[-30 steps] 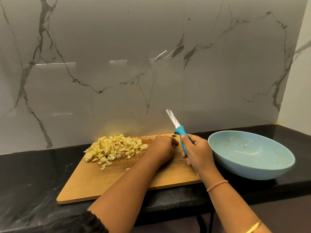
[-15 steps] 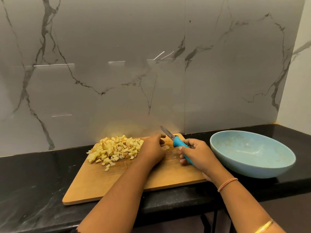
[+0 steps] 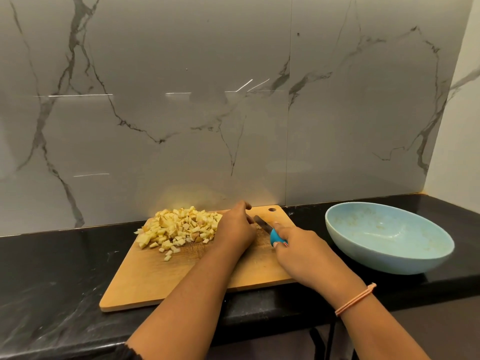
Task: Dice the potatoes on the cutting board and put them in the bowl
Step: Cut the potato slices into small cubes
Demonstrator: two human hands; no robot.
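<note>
— Black worktop (image 3: 39,268): where are the potatoes?
— Diced (image 3: 179,227), heaped by the board's (image 3: 161,281) back edge; bowl (image 3: 389,261) towards the worktop's right end.
— Hands?
— Left hand (image 3: 237,229) curled beside the heap, hold hidden; right hand (image 3: 304,250) grips the knife (image 3: 261,223).

A glossy grey marble-look tiled wall with dark branching veins (image 3: 181,131) fills the far side, split by a thin vertical tile joint (image 3: 287,113) right of centre. Thin white streaks of reflected light (image 3: 75,95) cross its left half. Below it runs a polished black stone countertop with faint pale veining (image 3: 52,268). At the far right, a plain off-white side wall (image 3: 465,120) meets the tiles at a corner.
</note>
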